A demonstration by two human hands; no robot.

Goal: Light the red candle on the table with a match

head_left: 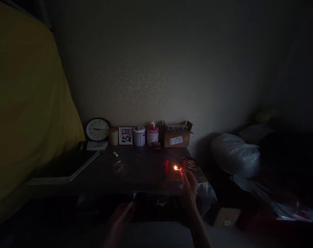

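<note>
My right hand (189, 184) pinches a burning match (178, 169) over the front right of the dark table, its small flame pointing left. Close to the flame stand two red candles, one red candle (166, 166) to its left and another red candle (184, 163) just behind my fingertips. A round dish (192, 164) of what look like loose matchsticks lies behind my right hand. Lower and to the left, my left hand (120, 216) is dim and blurred in front of the table edge. Its fingers look closed around a small pale thing (131, 204) whose kind I cannot make out.
Along the wall stand a clock (97, 129), a panda picture (126, 135), a white tin (139, 136), a pink tin (152, 135) and an open cardboard box (177, 137). Small packets (118, 167) lie on the table (143, 168). A white bag (235, 154) sits right; a yellow cloth (30, 96) hangs left.
</note>
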